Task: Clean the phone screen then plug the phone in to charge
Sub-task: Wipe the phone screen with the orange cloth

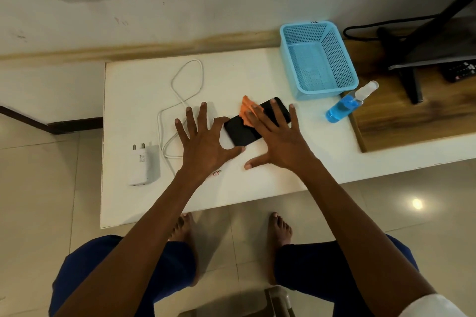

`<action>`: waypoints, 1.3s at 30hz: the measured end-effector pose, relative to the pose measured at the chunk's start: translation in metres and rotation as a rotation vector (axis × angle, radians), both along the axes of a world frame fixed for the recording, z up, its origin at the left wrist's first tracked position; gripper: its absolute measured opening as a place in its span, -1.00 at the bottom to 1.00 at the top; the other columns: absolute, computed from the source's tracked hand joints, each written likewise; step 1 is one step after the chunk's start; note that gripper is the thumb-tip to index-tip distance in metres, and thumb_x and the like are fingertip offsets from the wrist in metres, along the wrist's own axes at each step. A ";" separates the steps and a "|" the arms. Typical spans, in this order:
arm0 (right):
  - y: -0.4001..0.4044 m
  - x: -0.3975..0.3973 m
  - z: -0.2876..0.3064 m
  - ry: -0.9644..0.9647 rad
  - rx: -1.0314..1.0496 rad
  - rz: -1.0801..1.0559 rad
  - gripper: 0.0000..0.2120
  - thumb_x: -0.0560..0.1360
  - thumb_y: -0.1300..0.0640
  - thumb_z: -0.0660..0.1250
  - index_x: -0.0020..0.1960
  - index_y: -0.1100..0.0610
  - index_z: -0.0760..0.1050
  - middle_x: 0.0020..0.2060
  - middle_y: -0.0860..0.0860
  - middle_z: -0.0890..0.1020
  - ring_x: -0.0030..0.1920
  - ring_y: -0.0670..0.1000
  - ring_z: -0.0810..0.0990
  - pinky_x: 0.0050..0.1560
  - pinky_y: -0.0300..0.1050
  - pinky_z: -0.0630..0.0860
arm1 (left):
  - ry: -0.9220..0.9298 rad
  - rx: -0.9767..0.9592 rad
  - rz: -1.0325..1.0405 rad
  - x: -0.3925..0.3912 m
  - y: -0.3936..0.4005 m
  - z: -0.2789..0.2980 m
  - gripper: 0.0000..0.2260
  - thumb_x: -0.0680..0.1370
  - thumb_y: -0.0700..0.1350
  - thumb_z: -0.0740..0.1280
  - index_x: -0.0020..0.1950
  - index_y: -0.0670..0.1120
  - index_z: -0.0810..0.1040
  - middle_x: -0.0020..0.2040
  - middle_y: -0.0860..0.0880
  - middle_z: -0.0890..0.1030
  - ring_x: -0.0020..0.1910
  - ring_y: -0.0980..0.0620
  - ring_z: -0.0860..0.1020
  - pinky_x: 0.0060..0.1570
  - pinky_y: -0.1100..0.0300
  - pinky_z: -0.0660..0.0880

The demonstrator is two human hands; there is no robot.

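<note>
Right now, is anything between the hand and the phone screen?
Yes. An orange cloth lies on the phone, under the fingers of the right hand, so that hand presses the cloth, not bare glass. The left hand is spread flat beside the phone on the table.

white table [270, 188], phone [244, 131], charger [143, 165], basket [318, 59]

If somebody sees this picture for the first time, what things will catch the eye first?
Two spread hands fill the middle: the right hand presses an orange cloth on a black phone, the left hand lies open beside it. A bright blue basket stands behind on the white table, with a blue spray bottle to its right.
</note>
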State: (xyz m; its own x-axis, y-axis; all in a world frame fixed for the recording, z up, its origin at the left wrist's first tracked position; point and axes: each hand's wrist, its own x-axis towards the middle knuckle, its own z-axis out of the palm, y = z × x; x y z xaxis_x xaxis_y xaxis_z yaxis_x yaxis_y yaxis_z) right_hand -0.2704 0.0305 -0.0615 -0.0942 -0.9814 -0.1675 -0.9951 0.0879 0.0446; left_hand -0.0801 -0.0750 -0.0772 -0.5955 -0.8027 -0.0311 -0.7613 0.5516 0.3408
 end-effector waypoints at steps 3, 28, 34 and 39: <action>0.004 -0.016 0.005 -0.001 0.008 -0.103 0.21 0.17 -0.72 -0.14 0.60 -0.04 -0.28 0.62 -0.06 -0.09 0.59 0.23 -0.17 0.48 0.43 -0.20 | 0.000 -0.010 0.004 0.000 -0.001 -0.001 -0.28 0.32 0.50 0.30 0.40 0.22 0.35 0.62 -0.11 -0.03 0.58 -0.27 -0.18 0.43 -0.30 -0.31; -0.002 -0.006 0.017 0.019 -0.039 -0.168 0.09 0.27 -0.65 -0.33 0.62 -0.03 -0.07 0.61 -0.09 -0.04 0.60 0.18 -0.07 0.49 0.42 -0.09 | -0.036 -0.043 0.009 0.000 0.001 0.002 -0.23 0.31 0.54 0.26 0.42 0.19 0.36 0.62 -0.11 0.00 0.58 -0.28 -0.16 0.42 -0.32 -0.32; 0.011 -0.021 0.025 0.018 0.037 -0.251 0.10 0.22 -0.64 -0.38 0.61 -0.05 -0.25 0.60 -0.12 -0.22 0.60 0.12 -0.20 0.51 0.36 -0.12 | -0.048 -0.084 0.004 -0.003 0.002 0.001 -0.26 0.31 0.51 0.28 0.39 0.19 0.37 0.62 -0.10 0.04 0.58 -0.28 -0.12 0.43 -0.34 -0.28; 0.026 -0.026 0.022 -0.092 0.053 -0.264 0.08 0.26 -0.65 -0.20 0.60 -0.08 -0.28 0.61 -0.09 -0.20 0.61 0.14 -0.13 0.53 0.33 -0.03 | -0.043 -0.080 0.005 -0.002 0.001 0.001 -0.26 0.31 0.52 0.28 0.39 0.18 0.38 0.62 -0.10 0.03 0.58 -0.28 -0.13 0.42 -0.35 -0.28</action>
State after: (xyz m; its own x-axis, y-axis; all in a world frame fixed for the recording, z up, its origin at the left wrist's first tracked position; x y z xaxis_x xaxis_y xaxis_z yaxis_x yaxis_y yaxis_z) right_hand -0.2966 0.0566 -0.0392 -0.3278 -0.9144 -0.2373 -0.9380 0.3450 -0.0337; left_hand -0.0820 -0.0743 -0.0760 -0.5912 -0.8065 0.0076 -0.7770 0.5721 0.2627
